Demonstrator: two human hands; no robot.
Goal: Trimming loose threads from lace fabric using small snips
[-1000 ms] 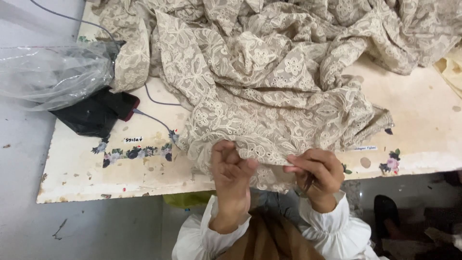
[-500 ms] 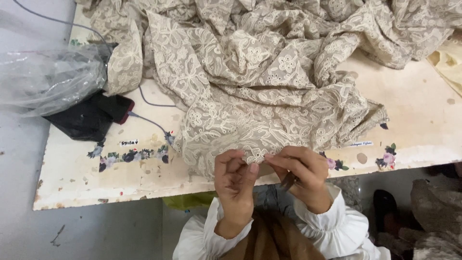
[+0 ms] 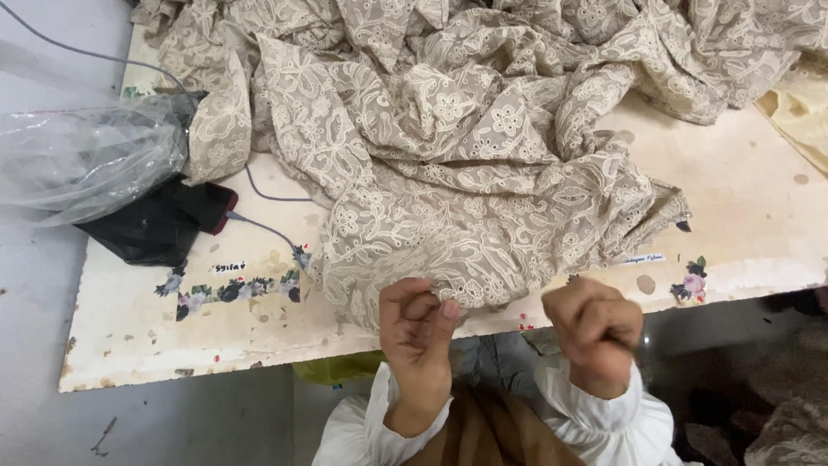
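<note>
At the near edge of the cream-painted wooden desk (image 3: 750,224), seen from above, two bare hands in white gathered cuffs work side by side. The left hand (image 3: 420,324) pinches the hem of the beige embroidered lace fabric (image 3: 466,173) between thumb and fingertips; its grip is narrow and closed on the cloth where it hangs over the desk's front edge. The right hand (image 3: 595,328) is curled into a fist just right of the cloth edge, with a thin dark tool end showing beneath it; what it is cannot be made out. Half a second ago the two hands sat close together on the hem. Now the right one has pulled away to the side while the left keeps its pinch, which reads as a drawing motion away from the cloth, perhaps a thread or trimming pull.

The fabric is soft net covered in raised, pale floral stitching, crumpled in deep folds that spread from the near edge across most of the desk to its far side. The desk's surface is scuffed and stained, with small flower stickers along the front. To the left lie a flat black phone with a red edge (image 3: 203,207) and a thin grey cable (image 3: 267,226), and beyond them a crinkled clear plastic bag (image 3: 86,160). A pale yellow cloth (image 3: 798,116) shows at the far right.
</note>
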